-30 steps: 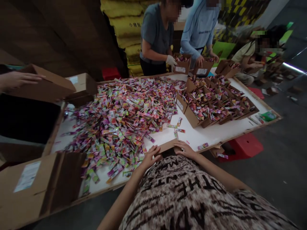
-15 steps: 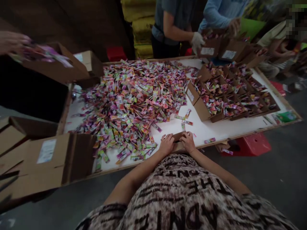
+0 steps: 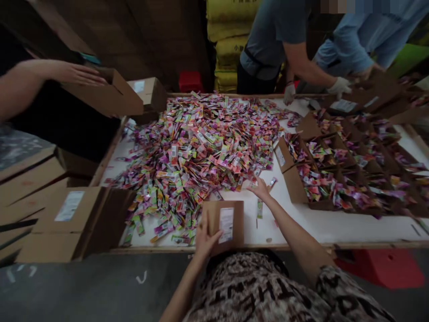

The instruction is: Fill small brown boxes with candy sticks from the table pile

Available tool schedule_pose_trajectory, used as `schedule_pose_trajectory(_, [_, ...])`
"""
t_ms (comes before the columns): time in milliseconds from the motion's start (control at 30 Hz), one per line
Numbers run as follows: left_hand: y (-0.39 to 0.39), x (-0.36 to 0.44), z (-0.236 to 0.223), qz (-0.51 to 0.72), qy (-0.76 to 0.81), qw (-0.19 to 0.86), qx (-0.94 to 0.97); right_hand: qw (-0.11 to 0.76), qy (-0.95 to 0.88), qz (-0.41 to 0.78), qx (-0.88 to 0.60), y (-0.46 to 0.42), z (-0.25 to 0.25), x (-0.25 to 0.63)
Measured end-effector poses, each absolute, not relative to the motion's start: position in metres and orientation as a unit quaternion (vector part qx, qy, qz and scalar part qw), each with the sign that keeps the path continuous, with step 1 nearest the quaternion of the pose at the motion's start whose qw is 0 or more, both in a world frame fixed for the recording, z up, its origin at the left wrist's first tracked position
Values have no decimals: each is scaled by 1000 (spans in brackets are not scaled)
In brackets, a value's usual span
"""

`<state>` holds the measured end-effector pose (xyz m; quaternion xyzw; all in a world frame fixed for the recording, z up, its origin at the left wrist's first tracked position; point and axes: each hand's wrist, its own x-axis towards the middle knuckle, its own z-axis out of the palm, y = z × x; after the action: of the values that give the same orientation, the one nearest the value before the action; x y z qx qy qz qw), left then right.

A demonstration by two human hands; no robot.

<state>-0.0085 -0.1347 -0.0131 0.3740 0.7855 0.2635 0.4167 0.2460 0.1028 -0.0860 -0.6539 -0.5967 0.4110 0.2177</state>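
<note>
The left hand [image 3: 207, 238] grips the near side of a carton [image 3: 233, 223], which is at the near edge of the bench [image 3: 321, 228]. Farther, the right hand [image 3: 259, 189] reaches to the pile of packets [image 3: 201, 154], fingers partly spread; whether it grasps any packet, I cannot tell.

Packing workshop, cardboard boxes [image 3: 222, 223], heaped wrapped sticks [image 3: 201, 152], stacked yellow sacks [image 3: 231, 44], people in work gloves [image 3: 339, 86]

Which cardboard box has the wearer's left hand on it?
The small labelled box at the near edge of the table, just beyond the patterned shirt. The left hand lies on it; neither of the wearer's hands touches another box.
</note>
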Motion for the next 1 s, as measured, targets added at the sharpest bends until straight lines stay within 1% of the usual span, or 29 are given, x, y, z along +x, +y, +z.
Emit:
schedule_pose_trajectory(67, [-160, -27, -18, 376, 792, 447, 177, 186, -669, 362, -622, 169, -85, 198])
schedule_pose_trajectory(100, [-173, -32, -20, 408, 790, 449, 89, 167, -687, 350, -615, 199, -85, 172])
schedule_pose_trajectory(167, [-194, -34, -22, 437, 782, 442, -39, 131, -692, 343, -622, 243, -87, 128])
schedule_pose_trajectory(233, [-206, -28, -23, 450, 775, 431, -107, 116, -692, 339, -626, 257, -96, 106])
schedule_pose_trajectory(333, [-206, -16, -23, 464, 761, 427, -151, 116, -719, 352, -588, 227, -120, 123])
schedule_pose_trajectory(433, [-197, -13, -26, 451, 752, 447, -175, 94, -697, 434, -563, 184, -140, 188])
schedule_pose_trajectory(500, [-191, -16, -30, 436, 747, 465, -188, 89, -659, 463, -586, 181, -143, 237])
schedule_pose_trajectory(567, [-189, -19, -33, 427, 740, 477, -204, 117, -626, 433, -638, 208, -137, 281])
schedule_pose_trajectory(667, [-190, -18, -34, 418, 732, 480, -242, 193, -579, 346, -712, 288, -131, 323])
schedule_pose_trajectory(700, [-191, -16, -33, 415, 732, 475, -255, 204, -559, 338, -729, 317, -133, 327])
schedule_pose_trajectory(767, [-194, -11, -33, 408, 737, 465, -272, 196, -518, 345, -758, 362, -144, 318])
schedule_pose_trajectory(833, [-196, -7, -36, 408, 745, 454, -270, 185, -495, 351, -773, 378, -156, 291])
schedule_pose_trajectory(900, [-198, -7, -40, 412, 748, 449, -263, 198, -522, 379, -738, 360, -159, 253])
schedule_pose_trajectory(1000, [-199, -15, -46, 400, 745, 454, -279, 194, -633, 473, -581, 285, -147, 201])
